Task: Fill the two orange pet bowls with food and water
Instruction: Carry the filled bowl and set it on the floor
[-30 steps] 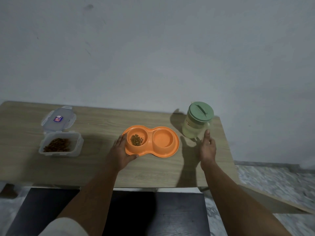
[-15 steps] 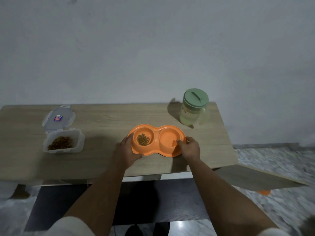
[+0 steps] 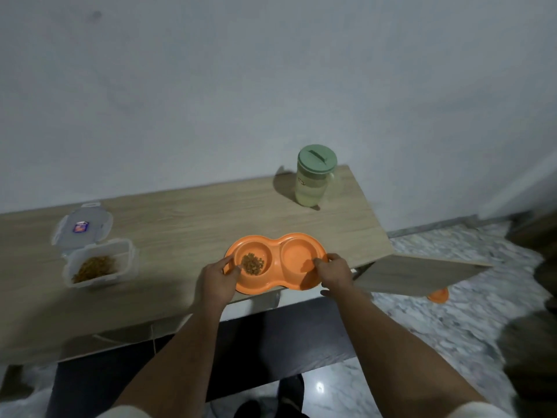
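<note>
The orange double pet bowl (image 3: 272, 245) is at the table's front edge, overhanging it slightly. Its left cup holds a small heap of brown kibble (image 3: 252, 263); the right cup (image 3: 300, 255) looks orange inside and I cannot tell whether it holds water. My left hand (image 3: 215, 282) grips the bowl's left rim, thumb over the edge. My right hand (image 3: 336, 273) grips the right rim. A clear jug with a green lid (image 3: 315, 176), holding pale liquid, stands at the table's back right corner.
An open clear food box (image 3: 98, 267) with kibble sits at the left of the wooden table (image 3: 187, 224), its lid (image 3: 83, 227) lying behind it. A wooden board (image 3: 416, 274) juts out low on the right above a marble floor, with a small orange object (image 3: 438, 295) beneath it.
My right hand left the jug and took hold of the bowl's right rim. Both hands have drawn the bowl toward the table's front edge, and my view has tilted and risen.
</note>
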Tool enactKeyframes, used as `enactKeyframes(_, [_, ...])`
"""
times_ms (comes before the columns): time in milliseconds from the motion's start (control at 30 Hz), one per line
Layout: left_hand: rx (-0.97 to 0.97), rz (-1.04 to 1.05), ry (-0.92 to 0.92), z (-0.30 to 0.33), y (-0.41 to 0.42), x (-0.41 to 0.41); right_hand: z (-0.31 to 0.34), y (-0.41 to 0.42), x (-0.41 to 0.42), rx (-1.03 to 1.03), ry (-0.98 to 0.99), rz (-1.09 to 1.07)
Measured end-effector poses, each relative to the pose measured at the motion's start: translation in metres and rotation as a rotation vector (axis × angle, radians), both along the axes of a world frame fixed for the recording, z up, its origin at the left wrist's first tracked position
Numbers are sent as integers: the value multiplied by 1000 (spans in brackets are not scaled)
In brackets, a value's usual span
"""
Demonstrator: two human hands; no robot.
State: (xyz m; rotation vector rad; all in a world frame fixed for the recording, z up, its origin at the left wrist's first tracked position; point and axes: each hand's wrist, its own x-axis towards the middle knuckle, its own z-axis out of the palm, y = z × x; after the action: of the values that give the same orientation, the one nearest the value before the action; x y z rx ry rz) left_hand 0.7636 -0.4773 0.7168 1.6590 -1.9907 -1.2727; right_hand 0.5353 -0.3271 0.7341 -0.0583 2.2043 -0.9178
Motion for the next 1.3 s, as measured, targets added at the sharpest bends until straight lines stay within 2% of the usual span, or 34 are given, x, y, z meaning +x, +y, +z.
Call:
enactKeyframes(133, [96,51,63,7,12,4,-3,16,21,-49,-18,-98])
enactKeyframes(233, [142,30,54,12,20,14,-3,34,41,-43,44,-130])
enactKeyframes(300, [147,12,37,15,26,19,-4,47,52,-64,6,-190])
enactKeyframes(400, [176,-29,49,18,37,24,0,70,70,-82,-53,-272])
enactKeyframes(667, [255,-206,102,10,75,6,8,151,91,-49,0,-414])
enactKeyframes(933, [413,-421,131,11,132,-49,9,241,81,-161,-37,-726])
enactKeyframes(1133, [406,-568,54,-11,188,-113,7,320,60,-171,-48,-849])
enactKeyframes(1300, [410,-650,53,-1,261,-159,6,389,31,-170,-63,-947])
